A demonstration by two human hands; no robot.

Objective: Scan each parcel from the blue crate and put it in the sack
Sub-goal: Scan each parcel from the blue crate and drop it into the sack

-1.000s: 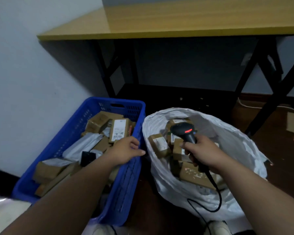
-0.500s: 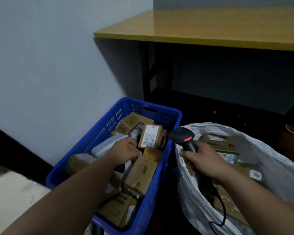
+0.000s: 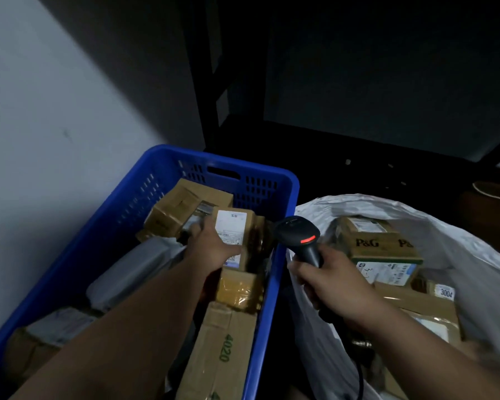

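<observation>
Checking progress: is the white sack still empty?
No. The sack already holds several parcels, including a P&G box.

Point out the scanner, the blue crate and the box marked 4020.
scanner [image 3: 299,235], head view, on the black head just above the red light.
blue crate [image 3: 283,180], head view, on the far right corner of the rim.
box marked 4020 [image 3: 220,342], head view, on the brown top face beside the number.

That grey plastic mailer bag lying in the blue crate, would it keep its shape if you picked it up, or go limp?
The grey mailer bag would probably sag, since its film looks soft and wrinkled, unlike the square-edged cardboard parcels nearby. The glossy surface may be a bit slippery in the fingers. It seems unlikely to roll, as it lies flat and slumped in the blue crate.
</observation>
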